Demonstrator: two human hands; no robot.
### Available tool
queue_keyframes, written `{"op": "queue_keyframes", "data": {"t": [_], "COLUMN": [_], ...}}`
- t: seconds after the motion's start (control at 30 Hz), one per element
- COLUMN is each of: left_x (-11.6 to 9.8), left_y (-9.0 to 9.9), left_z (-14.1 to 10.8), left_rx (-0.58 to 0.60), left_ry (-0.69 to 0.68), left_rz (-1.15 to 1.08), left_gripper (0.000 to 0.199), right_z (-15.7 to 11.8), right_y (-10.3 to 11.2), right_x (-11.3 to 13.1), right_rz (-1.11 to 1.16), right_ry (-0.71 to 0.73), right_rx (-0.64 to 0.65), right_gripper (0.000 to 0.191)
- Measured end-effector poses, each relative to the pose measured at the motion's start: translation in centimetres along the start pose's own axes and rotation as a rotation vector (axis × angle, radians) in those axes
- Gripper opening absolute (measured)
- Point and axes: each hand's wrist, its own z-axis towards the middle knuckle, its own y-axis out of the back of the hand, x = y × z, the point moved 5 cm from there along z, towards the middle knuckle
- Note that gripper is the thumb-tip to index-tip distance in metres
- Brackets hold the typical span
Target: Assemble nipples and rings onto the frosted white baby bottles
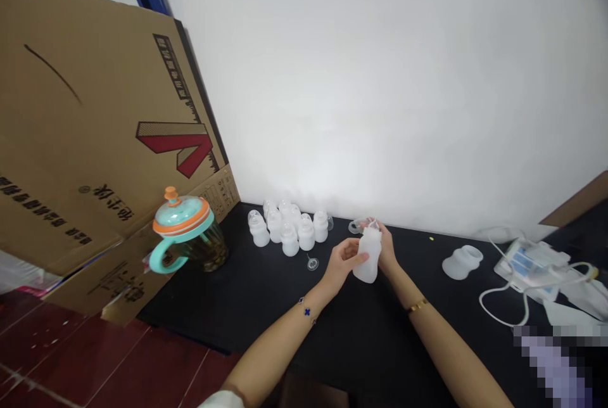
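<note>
Both forearms reach forward and converge, the left hand [342, 263] and right hand [386, 244] curled close together.

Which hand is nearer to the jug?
The left. The left hand is well to the right of the jug, at the bottle's left side; the right hand is farther off, at its right side.

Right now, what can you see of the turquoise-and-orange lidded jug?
The jug has a see-through body, plastic or glass, I can't tell which, with dark contents, a turquoise loop handle, and a pale turquoise lid with an orange band and knob. It stands upright, lid on, unheld, on the black tabletop beside printed brown cardboard.
</note>
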Motion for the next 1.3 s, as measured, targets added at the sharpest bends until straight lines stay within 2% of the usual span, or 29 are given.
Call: {"op": "queue_keyframes", "data": {"t": [0.1, 0.17, 0.3, 0.5, 0.63, 0.77, 0.97, 1.3], "left_x": [0.3, 0.8, 1.7, 1.8, 1.6, 1.7, 2.2, 2.6], "left_y": [0.1, 0.2, 0.5, 0.7, 0.6, 0.9, 1.3, 1.2], "left_z": [0.0, 0.0, 0.1, -0.1, -0.2, -0.2, -0.1, -0.3], "left_rx": [-0.029, -0.048, -0.084, -0.106, -0.089, -0.116, -0.150, -0.147], "left_ry": [0.034, 0.082, 0.165, 0.241, 0.257, 0.268, 0.278, 0.345], "left_rz": [-0.018, -0.019, 0.022, 0.096, 0.175, 0.238, 0.280, 0.240], "left_gripper": [0.045, 0.046, 0.050, 0.050, 0.047, 0.046, 0.044, 0.045], "right_z": [-1.0, -1.8, -2.9, -3.2, -3.5, -3.6, -3.5, -4.5], "right_y": [2.3, 3.8, 5.8, 6.7, 6.9, 7.2, 8.0, 6.1], "right_x": [0.1, -0.1, -0.9, -1.8, -1.9, -1.6, -1.2, 0.7], "right_rz": [0.229, 0.386, 0.519, 0.491, 0.598, 0.665, 0.595, 0.426], "right_ry": [-0.162, -0.262, -0.369, -0.325, -0.307, -0.260, -0.273, -0.158], "right_rx": [0.022, -0.007, -0.053, -0.028, -0.081, -0.097, -0.130, -0.117], "right_gripper": [0.038, 0.034, 0.027, 0.030, 0.022, 0.024, 0.020, 0.030]}}
